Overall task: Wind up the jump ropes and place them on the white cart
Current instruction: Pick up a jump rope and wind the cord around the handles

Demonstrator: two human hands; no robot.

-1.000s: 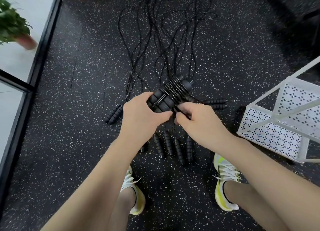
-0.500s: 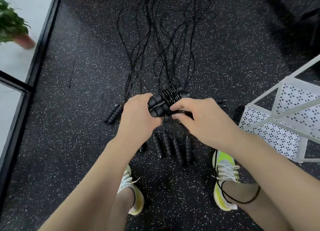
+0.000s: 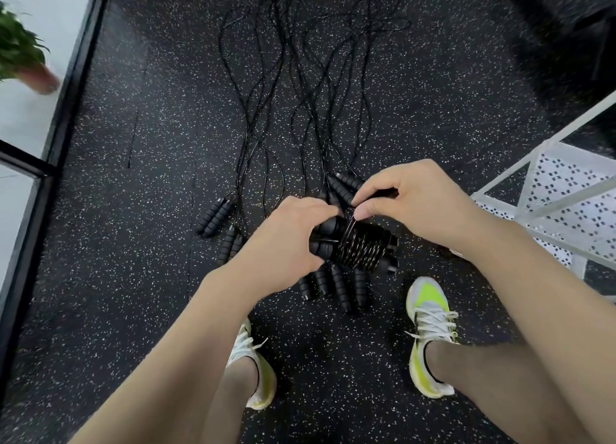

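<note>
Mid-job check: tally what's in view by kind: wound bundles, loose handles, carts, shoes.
Wound bundle: 1
Loose handles on the floor: 10 visible
White cart: 1
Shoes: 2
Total: 14

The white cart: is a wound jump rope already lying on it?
No. The white cart shows only bare perforated panels, and the wound jump rope is held in the left hand over the floor.

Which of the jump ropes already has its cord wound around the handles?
Only the wound jump rope gripped by the left hand; the right hand pinches its cord. The other ropes lie unwound on the floor.
</note>
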